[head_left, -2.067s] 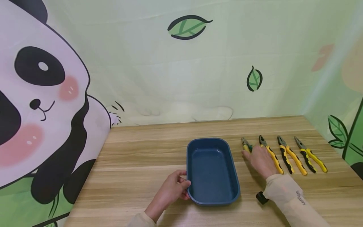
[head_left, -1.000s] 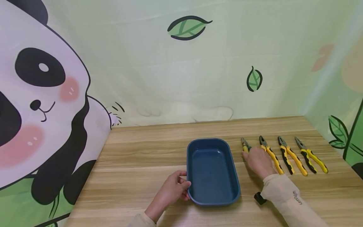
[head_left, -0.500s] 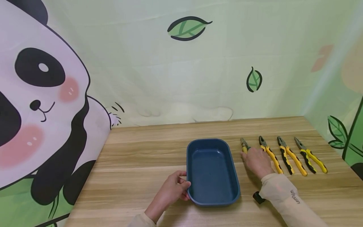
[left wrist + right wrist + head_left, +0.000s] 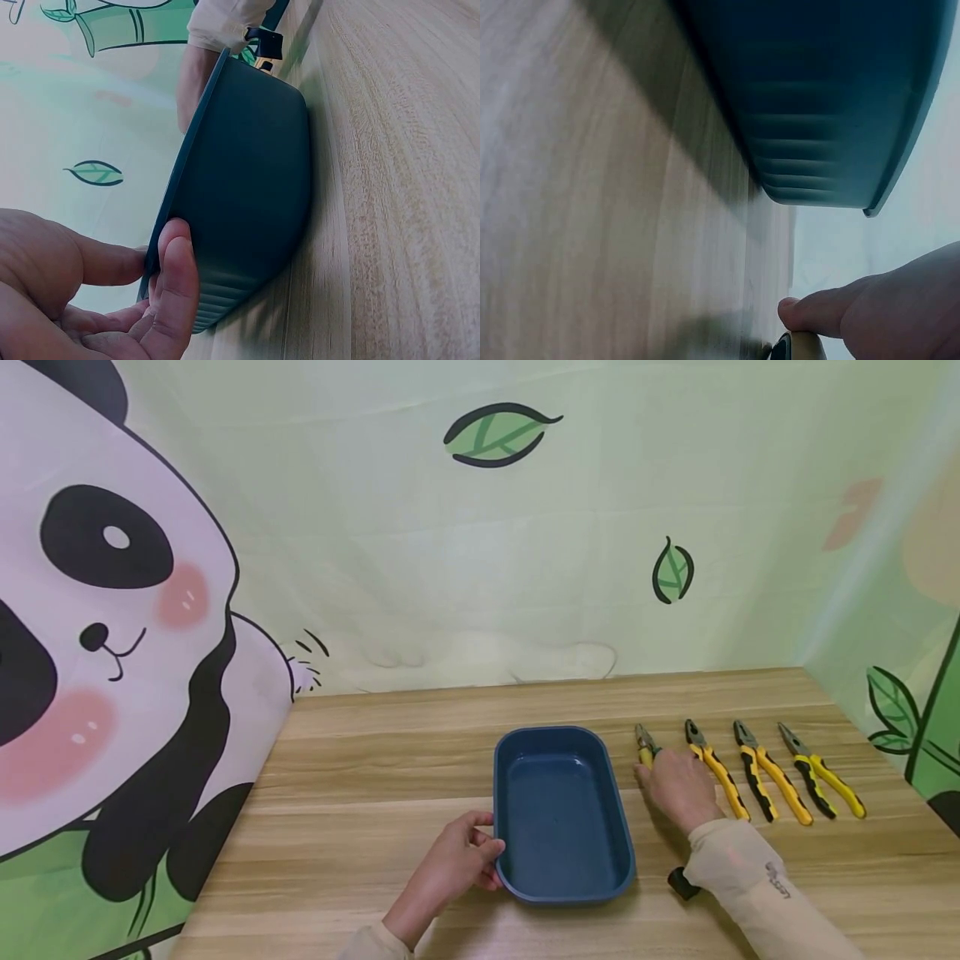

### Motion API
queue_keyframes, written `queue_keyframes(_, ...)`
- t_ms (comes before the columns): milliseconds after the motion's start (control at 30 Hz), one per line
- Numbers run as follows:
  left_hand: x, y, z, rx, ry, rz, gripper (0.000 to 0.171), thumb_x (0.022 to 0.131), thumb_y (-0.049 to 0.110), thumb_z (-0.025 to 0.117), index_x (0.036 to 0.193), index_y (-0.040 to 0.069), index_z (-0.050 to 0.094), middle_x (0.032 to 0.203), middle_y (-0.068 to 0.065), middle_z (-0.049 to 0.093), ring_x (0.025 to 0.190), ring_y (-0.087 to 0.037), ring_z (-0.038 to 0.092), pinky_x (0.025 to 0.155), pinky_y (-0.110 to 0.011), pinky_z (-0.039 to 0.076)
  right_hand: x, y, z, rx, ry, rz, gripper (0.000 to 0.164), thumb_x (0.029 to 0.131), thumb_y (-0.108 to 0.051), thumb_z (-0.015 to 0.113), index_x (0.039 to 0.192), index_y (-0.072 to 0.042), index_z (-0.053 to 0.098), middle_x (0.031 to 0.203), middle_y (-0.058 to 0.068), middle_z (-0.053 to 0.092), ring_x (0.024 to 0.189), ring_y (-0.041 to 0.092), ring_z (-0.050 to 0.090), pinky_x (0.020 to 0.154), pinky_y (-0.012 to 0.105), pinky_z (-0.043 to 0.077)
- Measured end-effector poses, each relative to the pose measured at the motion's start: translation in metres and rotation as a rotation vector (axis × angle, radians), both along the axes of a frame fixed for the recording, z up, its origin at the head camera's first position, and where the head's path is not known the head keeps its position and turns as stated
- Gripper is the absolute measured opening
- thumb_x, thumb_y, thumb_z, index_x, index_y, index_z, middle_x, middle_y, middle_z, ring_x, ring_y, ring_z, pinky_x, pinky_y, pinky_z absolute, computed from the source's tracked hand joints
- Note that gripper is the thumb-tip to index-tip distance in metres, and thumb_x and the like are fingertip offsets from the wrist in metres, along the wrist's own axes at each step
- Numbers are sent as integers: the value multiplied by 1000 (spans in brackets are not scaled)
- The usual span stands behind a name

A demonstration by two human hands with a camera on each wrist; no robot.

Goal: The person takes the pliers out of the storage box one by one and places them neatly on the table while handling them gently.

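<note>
My left hand point(image 4: 459, 853) pinches the left rim of a dark blue rectangular tray point(image 4: 564, 827) standing on the wooden table. In the left wrist view, the thumb lies at the inner side of the rim and curled fingers point(image 4: 178, 277) press its outer wall. To the right of the tray, my right hand point(image 4: 681, 787) grips the leftmost pliers point(image 4: 643, 742), whose handles are yellow and green. Their metal tip points away from me, and the palm hides most of the handles. In the right wrist view the thumb point(image 4: 817, 309) lies against a handle end point(image 4: 804, 346).
Three more pliers lie in a row to the right: one pair point(image 4: 722, 772) beside my right hand, a middle pair point(image 4: 783, 783) and a long-nosed pair point(image 4: 831, 781). A cloth backdrop point(image 4: 375, 527) with a printed panda rises behind the table point(image 4: 360, 793).
My right hand has shifted slightly left and towards me, and the pliers' tip has moved a little left with it. The left hand and tray stay where they were.
</note>
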State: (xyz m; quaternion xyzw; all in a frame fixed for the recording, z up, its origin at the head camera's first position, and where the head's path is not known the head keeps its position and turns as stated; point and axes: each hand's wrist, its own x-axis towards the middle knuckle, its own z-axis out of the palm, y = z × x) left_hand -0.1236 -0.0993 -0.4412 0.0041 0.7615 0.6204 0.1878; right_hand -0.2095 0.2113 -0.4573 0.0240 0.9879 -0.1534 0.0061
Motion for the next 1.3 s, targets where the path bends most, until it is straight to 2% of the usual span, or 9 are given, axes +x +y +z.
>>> queue_keyframes(400, -1, 0, -1, 3, 5, 0, 42, 90, 0, 57, 128, -9, 41, 86, -20, 56, 52, -18, 60, 49, -32, 54, -4, 1, -6, 26, -12, -44, 48, 88, -39, 61, 53, -8, 48, 64, 14, 48, 49, 24, 47, 37, 34, 37)
queue_keyframes(633, -1, 0, 0, -4, 3, -1, 41, 91, 1, 56, 128, -9, 42, 86, -20, 56, 53, -18, 61, 50, -32, 55, -2, -1, -9, 60, 45, -43, 45, 84, -39, 66, 71, 3, 53, 80, 26, 50, 56, 32, 51, 39, 40, 40)
queue_keyframes(867, 0, -1, 0, 9, 14, -7, 42, 91, 2, 57, 128, -9, 42, 86, -20, 56, 53, -18, 60, 50, -32, 54, 0, -2, -11, 67, 105, -37, 51, 81, -38, 70, 79, 10, 52, 76, 24, 47, 57, 34, 50, 41, 41, 41)
queue_keyframes(1300, -2, -2, -6, 2, 33, -18, 42, 91, 1, 57, 128, -10, 41, 87, -21, 56, 53, -19, 60, 50, -35, 55, 1, -2, -17, 49, 151, -35, 55, 81, -39, 71, 81, 12, 50, 75, 25, 46, 64, 40, 51, 47, 47, 44)
